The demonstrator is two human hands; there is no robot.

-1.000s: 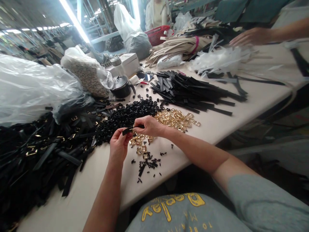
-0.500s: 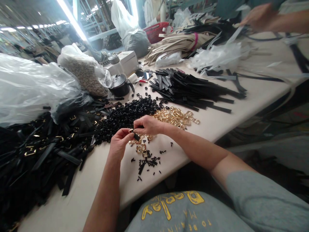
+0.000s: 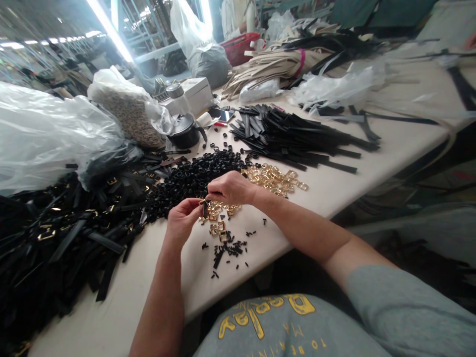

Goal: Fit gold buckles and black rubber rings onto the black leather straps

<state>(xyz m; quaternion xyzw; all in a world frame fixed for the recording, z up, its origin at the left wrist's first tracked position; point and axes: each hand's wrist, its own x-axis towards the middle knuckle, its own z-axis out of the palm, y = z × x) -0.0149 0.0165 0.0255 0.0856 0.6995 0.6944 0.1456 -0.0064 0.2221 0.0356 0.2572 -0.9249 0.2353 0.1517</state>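
Between thumb and fingers, my left hand (image 3: 182, 218) pinches a gold buckle (image 3: 203, 202) from the left. A short black strap (image 3: 205, 210) hangs down at the buckle. My right hand (image 3: 231, 188) is closed at the buckle's right side, fingers curled; they hide most of what they grip, which looks like part of the strap. Both hands meet just above the table. Below them lie loose gold buckles (image 3: 217, 228) and small black bits (image 3: 232, 248). Behind are a heap of black loops (image 3: 208, 166) and a pile of gold buckles (image 3: 275, 178).
Black straps with buckles (image 3: 74, 233) are heaped at left, beside plastic bags (image 3: 48, 134). A black lidded mug (image 3: 184, 131), a phone (image 3: 222, 115) and a stack of black strips (image 3: 293, 134) stand or lie farther back. The table edge (image 3: 256, 267) runs close to my body.
The black strap has swung from slanting rightward to hanging down. My right hand has shifted slightly up and right. Another person's hand at the upper right has mostly left the view.
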